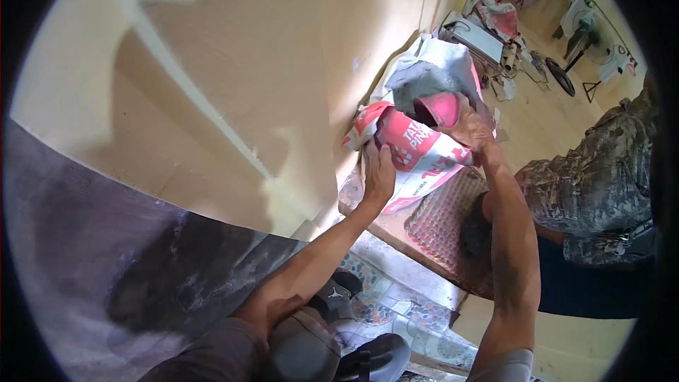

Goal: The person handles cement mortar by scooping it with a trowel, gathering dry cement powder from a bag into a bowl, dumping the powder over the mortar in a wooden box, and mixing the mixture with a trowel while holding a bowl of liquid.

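A red and white printed bag [417, 170] stands open against the wall, with grey powder [424, 81] inside its mouth. My left hand [380, 170] grips the left side of the bag near its folded rim. In my right hand [470, 129] is a pink cup-like scoop [441, 109], tilted at the bag's opening over the powder. The fingertips of my right hand are partly hidden behind the scoop.
A woven mat [445, 219] lies on the step beside the bag. At the right is another person in a patterned shirt [594, 177]. Behind are a white box [475, 39], scattered items and a fan [581, 41]. Patterned tiles [417, 311] lie below.
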{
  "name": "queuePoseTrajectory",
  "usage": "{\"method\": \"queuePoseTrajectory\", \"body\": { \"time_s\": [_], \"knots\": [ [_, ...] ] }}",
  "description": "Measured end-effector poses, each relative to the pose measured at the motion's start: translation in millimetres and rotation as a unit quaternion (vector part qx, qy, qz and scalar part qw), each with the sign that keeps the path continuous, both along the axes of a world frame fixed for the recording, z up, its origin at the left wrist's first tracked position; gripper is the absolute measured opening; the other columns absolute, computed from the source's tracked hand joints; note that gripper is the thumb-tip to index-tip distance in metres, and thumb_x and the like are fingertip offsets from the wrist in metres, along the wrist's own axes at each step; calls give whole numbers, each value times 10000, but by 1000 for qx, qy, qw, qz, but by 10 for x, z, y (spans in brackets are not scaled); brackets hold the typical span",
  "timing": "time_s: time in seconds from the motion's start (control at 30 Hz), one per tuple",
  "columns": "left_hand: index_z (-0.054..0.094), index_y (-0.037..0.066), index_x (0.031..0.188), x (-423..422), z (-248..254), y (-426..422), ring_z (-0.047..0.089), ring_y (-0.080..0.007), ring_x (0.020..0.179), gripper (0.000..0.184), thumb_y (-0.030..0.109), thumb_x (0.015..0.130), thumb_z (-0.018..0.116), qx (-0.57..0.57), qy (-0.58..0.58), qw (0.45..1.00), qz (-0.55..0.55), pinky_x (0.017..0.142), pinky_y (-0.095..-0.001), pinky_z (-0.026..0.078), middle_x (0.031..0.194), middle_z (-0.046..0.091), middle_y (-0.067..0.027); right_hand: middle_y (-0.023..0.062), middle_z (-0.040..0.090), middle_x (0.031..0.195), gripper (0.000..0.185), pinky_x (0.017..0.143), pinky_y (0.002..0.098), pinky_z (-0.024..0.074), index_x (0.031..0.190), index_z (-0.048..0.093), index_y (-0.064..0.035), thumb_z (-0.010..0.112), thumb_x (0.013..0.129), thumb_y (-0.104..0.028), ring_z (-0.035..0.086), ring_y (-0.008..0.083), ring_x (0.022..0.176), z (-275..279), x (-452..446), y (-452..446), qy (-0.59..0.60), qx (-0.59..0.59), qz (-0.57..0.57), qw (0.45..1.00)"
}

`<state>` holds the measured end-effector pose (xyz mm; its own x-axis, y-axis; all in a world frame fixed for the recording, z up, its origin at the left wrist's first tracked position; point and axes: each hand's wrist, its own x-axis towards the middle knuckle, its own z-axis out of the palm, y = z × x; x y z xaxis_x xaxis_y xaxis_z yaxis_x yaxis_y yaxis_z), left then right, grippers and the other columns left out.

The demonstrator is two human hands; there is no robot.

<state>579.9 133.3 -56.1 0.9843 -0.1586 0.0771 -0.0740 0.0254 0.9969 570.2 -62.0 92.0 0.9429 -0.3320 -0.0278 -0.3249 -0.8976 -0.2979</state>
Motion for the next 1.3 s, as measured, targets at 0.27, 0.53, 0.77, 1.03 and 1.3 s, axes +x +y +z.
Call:
{"method": "queuePoseTrajectory", "body": {
  "time_s": [0.27, 0.53, 0.77, 1.03, 1.3],
  "knots": [
    [122, -104, 1499, -83, 121, -325, 116, -412, 1462, 746, 313, 945, 397, 27, -16, 997, 66, 1200, -426, 70, 1561, 136, -307, 324, 576, 1243, 959, 980, 433, 478, 1449, 303, 13, 778, 723, -395, 590, 402, 1164, -379, -89, -212, -97, 71, 51, 991],
    [89, -103, 1506, -69, 71, -409, 50, -402, 1475, 846, 491, 971, 368, 16, 43, 997, 67, 1198, -427, 38, 1574, 88, -295, 238, 647, 1141, 678, 941, 381, 494, 1228, 519, 76, 757, 747, -338, 643, 322, 1066, -14, -263, 252, -121, 218, 7, 968],
    [58, -69, 1523, -97, 112, -386, -43, -365, 1495, 853, 544, 990, 316, 44, 65, 997, 26, 1200, -415, -29, 1596, 3, -280, 299, 639, 1123, 897, 912, 391, 507, 1220, 477, 165, 734, 691, -512, 650, 368, 1036, -34, -151, 442, -91, 251, -128, 955],
    [187, -52, 1515, -115, 27, -297, 79, -440, 1464, 770, 510, 998, 288, 29, 28, 999, 9, 1188, -465, 76, 1564, 119, -315, 361, 585, 1196, 1007, 930, 404, 495, 1245, 453, 219, 702, 672, -570, 630, 391, 1082, -159, -109, 449, -76, 414, -267, 867],
    [421, -7, 1370, 102, 42, -265, 442, -214, 1245, 569, 449, 1050, 307, -200, 56, 978, -28, 1087, -332, 316, 1339, 479, -110, 358, 609, 1152, 945, 977, 398, 477, 1284, 420, 182, 728, 680, -476, 622, 409, 1108, -212, -343, 464, -125, 271, -143, 944]
  ]
}}
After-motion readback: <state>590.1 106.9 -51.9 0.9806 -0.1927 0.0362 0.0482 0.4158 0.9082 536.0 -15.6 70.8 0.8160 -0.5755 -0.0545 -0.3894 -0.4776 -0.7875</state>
